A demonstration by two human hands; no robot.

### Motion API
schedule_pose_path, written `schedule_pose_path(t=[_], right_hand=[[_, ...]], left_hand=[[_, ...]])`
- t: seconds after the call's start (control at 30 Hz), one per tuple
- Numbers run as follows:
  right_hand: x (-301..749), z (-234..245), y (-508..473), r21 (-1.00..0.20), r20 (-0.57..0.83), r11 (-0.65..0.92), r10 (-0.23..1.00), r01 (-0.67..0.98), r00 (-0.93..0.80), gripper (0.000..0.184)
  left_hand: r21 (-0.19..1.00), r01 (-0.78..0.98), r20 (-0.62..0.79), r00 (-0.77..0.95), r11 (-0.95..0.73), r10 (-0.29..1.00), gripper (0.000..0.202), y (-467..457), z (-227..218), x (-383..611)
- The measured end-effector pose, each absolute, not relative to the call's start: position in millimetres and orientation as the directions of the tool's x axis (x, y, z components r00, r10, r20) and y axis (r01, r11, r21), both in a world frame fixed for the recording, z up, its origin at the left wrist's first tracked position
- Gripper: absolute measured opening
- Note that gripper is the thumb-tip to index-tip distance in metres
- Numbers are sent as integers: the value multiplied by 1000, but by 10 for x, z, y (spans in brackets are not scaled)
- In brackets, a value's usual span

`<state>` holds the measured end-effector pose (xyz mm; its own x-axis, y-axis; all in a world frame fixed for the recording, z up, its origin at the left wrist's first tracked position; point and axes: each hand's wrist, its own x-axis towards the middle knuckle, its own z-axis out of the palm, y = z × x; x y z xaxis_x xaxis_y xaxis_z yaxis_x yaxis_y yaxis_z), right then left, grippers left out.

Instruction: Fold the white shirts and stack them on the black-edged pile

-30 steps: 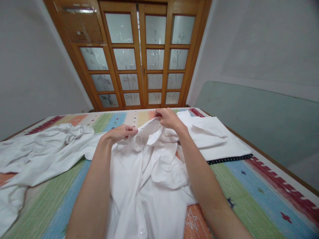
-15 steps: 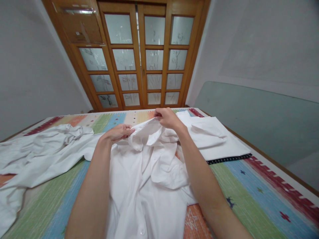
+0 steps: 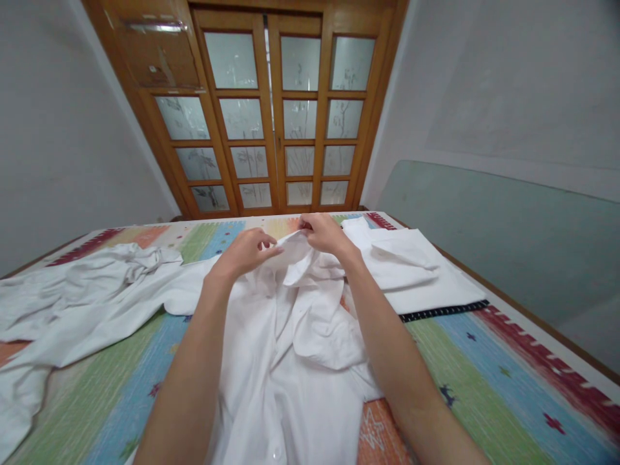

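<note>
A white button-up shirt (image 3: 290, 361) lies spread in front of me on a striped, many-coloured bed cover (image 3: 484, 361). My right hand (image 3: 323, 234) is closed in a pinch on the shirt's collar (image 3: 295, 248) at the far end. My left hand (image 3: 247, 250) is right beside it, with its fingers curled onto the collar's left edge. Both forearms reach out over the shirt's body, and the collar is lifted slightly off the cover.
A crumpled white garment (image 3: 72, 303) lies at the left. A folded white garment (image 3: 416, 271) rests at the right, beside a dark dotted band. Wooden doors with frosted glass panes (image 3: 285, 110) stand behind the bed. A wall with a green lower panel runs along the right.
My left hand has moved right and up along the collar, closer to my right hand. My right hand has kept its pinch almost in place.
</note>
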<state>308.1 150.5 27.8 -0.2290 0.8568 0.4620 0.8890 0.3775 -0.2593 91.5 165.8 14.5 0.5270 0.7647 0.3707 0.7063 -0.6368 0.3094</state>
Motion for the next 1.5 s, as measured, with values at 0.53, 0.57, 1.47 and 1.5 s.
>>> schedule_pose_path(t=[0.53, 0.57, 1.47, 1.5], right_hand=[[3176, 101, 1650, -369, 466, 392, 863, 843, -197, 10], [3183, 104, 1646, -365, 453, 397, 866, 842, -212, 10], [3194, 21, 1681, -670, 76, 76, 997, 739, -33, 7], [3194, 15, 1688, -686, 68, 73, 997, 724, -36, 7]], left_hand=[[-10, 906, 367, 397, -423, 842, 32, 1592, 109, 1080], [-12, 913, 374, 382, -407, 845, 33, 1594, 109, 1073], [7, 997, 271, 67, -72, 960, 39, 1591, 29, 972], [11, 997, 266, 75, -81, 961, 36, 1606, 19, 960]])
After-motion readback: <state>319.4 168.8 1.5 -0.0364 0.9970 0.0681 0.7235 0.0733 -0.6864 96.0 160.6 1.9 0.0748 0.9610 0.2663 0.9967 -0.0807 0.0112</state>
